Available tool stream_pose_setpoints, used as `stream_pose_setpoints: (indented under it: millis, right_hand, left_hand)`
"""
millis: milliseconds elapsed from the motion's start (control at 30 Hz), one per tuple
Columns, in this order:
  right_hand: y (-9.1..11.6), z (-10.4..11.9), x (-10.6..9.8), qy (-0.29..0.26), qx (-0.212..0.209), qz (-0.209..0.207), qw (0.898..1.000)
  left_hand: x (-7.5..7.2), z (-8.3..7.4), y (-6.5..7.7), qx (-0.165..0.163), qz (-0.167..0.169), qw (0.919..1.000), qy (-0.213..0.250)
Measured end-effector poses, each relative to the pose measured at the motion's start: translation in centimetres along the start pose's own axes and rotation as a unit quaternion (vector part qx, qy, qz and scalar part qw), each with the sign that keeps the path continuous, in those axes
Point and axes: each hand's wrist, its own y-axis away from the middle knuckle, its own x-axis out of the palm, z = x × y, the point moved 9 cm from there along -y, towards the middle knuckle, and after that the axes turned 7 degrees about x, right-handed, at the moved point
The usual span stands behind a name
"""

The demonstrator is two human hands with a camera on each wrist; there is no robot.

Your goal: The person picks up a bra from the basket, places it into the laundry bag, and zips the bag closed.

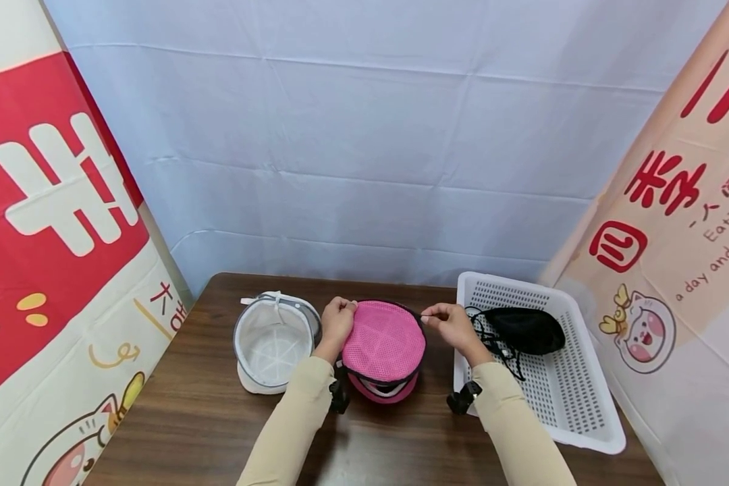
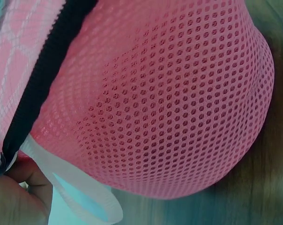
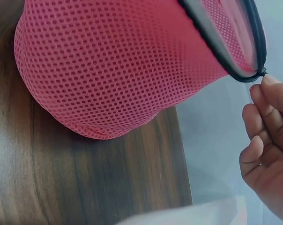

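Observation:
A round pink mesh laundry bag (image 1: 384, 341) with a black zipper edge stands on the table, its lid lying partly over the top. The near side gapes, showing white inside. My left hand (image 1: 339, 322) grips its far left rim, close to a white fabric loop (image 2: 85, 187) in the left wrist view. At the bag's right side my right hand (image 1: 452, 324) pinches the zipper's end (image 3: 260, 72) between thumb and index finger, the other fingers loosely curled. To the left sits a white laundry bag (image 1: 275, 344) with grey trim, its top open.
On the right of the brown wooden table (image 1: 206, 405) is a white perforated plastic basket (image 1: 577, 398). A black bag (image 1: 525, 329) with dark cords lies in it. A pale cloth backdrop (image 1: 364, 169) hangs behind the table, with printed banners at both sides.

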Motion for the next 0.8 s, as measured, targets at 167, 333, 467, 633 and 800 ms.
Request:
stream_pose_setpoints:
  millis: [167, 333, 467, 633, 800]
  right_hand:
    - [0.4, 0.1, -0.2, 0.003, -0.004, -0.004, 1.000]
    - [0.8, 0.2, -0.2, -0.003, 0.003, -0.005, 1.000]
    - [1.0, 0.2, -0.3, 0.004, 0.008, -0.013, 1.000]
    - [1.1, 0.1, -0.6, 0.017, -0.002, -0.029, 0.999]
    - [0.9, -0.1, -0.6, 0.007, -0.015, -0.033, 0.999]
  left_hand:
    - [-0.2, 0.4, 0.2, -0.019, -0.014, 0.9996, 0.018]
    - [-0.3, 0.6, 0.5, -0.027, -0.030, 0.9988, 0.028]
    - [-0.1, 0.8, 0.8, -0.033, -0.037, 0.9981, 0.037]
    - [0.2, 0.6, 0.9, -0.030, -0.024, 0.9978, 0.054]
    - [0.5, 0.2, 0.6, -0.008, 0.025, 0.9985, 0.049]
